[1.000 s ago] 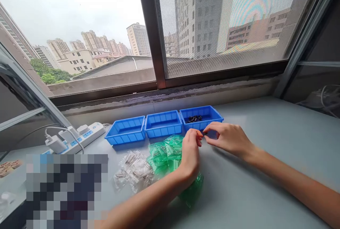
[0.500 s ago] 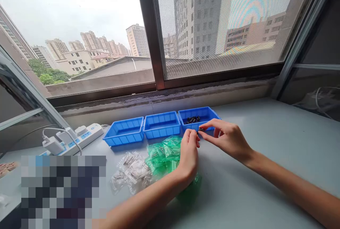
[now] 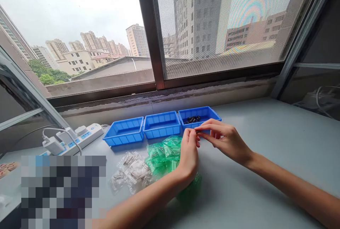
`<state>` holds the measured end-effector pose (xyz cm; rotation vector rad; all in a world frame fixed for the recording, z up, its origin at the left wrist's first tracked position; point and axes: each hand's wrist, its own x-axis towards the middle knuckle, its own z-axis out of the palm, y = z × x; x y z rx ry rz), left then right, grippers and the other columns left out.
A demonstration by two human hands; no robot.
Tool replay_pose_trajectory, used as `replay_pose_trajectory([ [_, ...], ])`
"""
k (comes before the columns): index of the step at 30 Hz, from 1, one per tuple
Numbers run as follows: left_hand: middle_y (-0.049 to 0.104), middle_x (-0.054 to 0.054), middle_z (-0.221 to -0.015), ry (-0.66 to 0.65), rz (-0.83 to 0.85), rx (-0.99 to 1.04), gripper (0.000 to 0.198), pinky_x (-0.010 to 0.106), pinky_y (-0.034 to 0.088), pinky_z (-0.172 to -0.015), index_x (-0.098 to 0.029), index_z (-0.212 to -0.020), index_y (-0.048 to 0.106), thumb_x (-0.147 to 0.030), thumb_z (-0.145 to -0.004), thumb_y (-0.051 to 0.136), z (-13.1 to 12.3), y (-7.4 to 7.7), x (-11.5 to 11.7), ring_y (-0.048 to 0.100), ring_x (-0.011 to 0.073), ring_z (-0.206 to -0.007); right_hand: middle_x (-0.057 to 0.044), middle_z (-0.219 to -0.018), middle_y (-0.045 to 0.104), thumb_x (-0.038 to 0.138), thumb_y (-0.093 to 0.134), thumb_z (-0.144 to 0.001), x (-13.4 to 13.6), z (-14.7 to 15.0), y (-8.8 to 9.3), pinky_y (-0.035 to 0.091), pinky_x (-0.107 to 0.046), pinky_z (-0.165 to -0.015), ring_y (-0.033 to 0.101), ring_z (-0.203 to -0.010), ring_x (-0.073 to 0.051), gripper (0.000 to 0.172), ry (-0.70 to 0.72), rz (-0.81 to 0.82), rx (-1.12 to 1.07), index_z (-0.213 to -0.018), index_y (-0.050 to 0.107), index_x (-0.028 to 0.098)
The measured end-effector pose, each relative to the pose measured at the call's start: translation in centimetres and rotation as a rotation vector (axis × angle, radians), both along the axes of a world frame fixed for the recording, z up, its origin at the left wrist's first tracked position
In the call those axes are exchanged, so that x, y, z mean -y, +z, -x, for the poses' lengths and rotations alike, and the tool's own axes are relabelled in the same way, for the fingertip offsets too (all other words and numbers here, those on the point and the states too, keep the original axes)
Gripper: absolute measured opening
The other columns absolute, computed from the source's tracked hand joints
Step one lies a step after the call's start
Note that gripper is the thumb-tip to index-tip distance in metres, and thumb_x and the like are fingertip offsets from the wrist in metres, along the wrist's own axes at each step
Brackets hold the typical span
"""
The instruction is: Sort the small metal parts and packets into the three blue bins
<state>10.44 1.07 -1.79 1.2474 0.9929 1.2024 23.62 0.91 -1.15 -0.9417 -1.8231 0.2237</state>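
My left hand [image 3: 190,152] and my right hand [image 3: 225,137] meet at the fingertips in front of the right blue bin [image 3: 214,116]. Between them is a small dark piece [image 3: 197,132], too small to name. The fingers of both hands are pinched around it, partly hiding it. Several small black parts [image 3: 193,119] lie in that bin. Below and left of my left hand is a pile of green plastic packets [image 3: 160,156]. Beside it lie clear plastic packets [image 3: 134,170] with pale contents.
Two more blue bins, the middle one [image 3: 162,131] and the left one [image 3: 124,139], stand in a row by the window. A white power strip [image 3: 89,134] with plugs and cables is on the left of the grey table [image 3: 278,158]. A blurred-out patch covers the lower left.
My right fingertips have moved slightly left and closed in on my left fingertips, bringing the dark piece between them. My left hand has hardly moved.
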Motion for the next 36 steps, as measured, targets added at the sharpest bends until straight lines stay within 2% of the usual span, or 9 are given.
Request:
replay_pose_trajectory([
  [9, 0.037, -0.003, -0.065, -0.036, -0.08, -0.007, 0.03, 0.027, 0.029, -0.061, -0.022, -0.065, 0.037, -0.042, -0.087, 0.038, 0.17, -0.43, -0.11, 0.031, 0.0136, -0.062, -0.005, -0.081, 0.069, 0.044, 0.06, -0.09, 0.35, 0.41, 0.0, 0.044, -0.021, -0.039, 0.05, -0.045, -0.008, 0.029, -0.011, -0.017, -0.048, -0.088, 0.075, 0.02],
  [19, 0.04, -0.001, -0.064, -0.022, -0.027, -0.042, 0.025, 0.029, 0.029, -0.061, -0.021, -0.061, 0.04, -0.034, -0.083, 0.038, 0.15, -0.75, -0.44, 0.034, 0.0141, -0.063, -0.005, -0.08, 0.064, 0.055, 0.057, -0.088, 0.2, 0.36, 0.1, 0.044, -0.022, -0.038, 0.051, -0.048, -0.009, 0.038, 0.098, 0.128, -0.113, -0.084, 0.077, 0.023],
  [28, 0.039, -0.002, -0.064, 0.001, -0.016, -0.005, 0.028, 0.028, 0.03, -0.061, -0.022, -0.062, 0.038, -0.041, -0.082, 0.039, 0.05, -0.47, -0.21, 0.033, 0.0139, -0.062, -0.006, -0.084, 0.07, 0.056, 0.064, -0.081, 0.25, 0.37, 0.2, 0.043, -0.025, -0.037, 0.051, -0.04, -0.008, 0.037, 0.024, 0.243, -0.174, -0.084, 0.074, 0.02],
  [34, 0.039, -0.002, -0.064, 0.0, -0.013, 0.012, 0.029, 0.027, 0.031, -0.062, -0.021, -0.063, 0.038, -0.042, -0.084, 0.041, 0.16, -0.39, -0.08, 0.033, 0.0138, -0.062, 0.001, -0.056, 0.064, 0.052, 0.065, -0.08, 0.34, 0.57, 0.26, 0.043, -0.025, -0.038, 0.054, -0.04, -0.012, 0.033, 0.02, 0.336, -0.181, -0.082, 0.072, 0.021],
  [36, 0.039, -0.002, -0.065, -0.001, -0.025, 0.009, 0.028, 0.027, 0.03, -0.062, -0.021, -0.064, 0.038, -0.039, -0.085, 0.041, 0.22, -0.29, 0.01, 0.033, 0.0139, -0.062, 0.001, -0.054, 0.062, 0.052, 0.065, -0.079, 0.39, 0.69, 0.32, 0.043, -0.024, -0.038, 0.053, -0.04, -0.012, 0.032, 0.028, 0.366, -0.186, -0.081, 0.071, 0.021],
])
